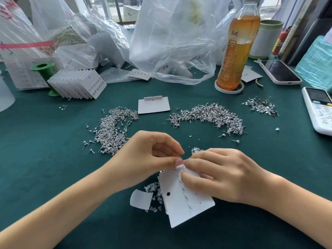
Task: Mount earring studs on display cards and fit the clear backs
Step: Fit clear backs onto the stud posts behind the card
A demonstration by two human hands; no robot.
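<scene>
Your left hand point(152, 155) and right hand point(215, 175) pinch the display card point(186, 203); clear backs point(152, 189) lie beside it, stud heaps point(115, 130) beyond.

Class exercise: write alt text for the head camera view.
Two hands, left hand and right hand, work on a white display card over green cloth, with piles of earring studs beyond.

It looked like a small piecework workshop: a green-covered counter point(45, 141) carried heaps of earring studs point(212, 115), a stack of filled display cards point(79, 83) and crumpled plastic bags point(170, 42).
</scene>
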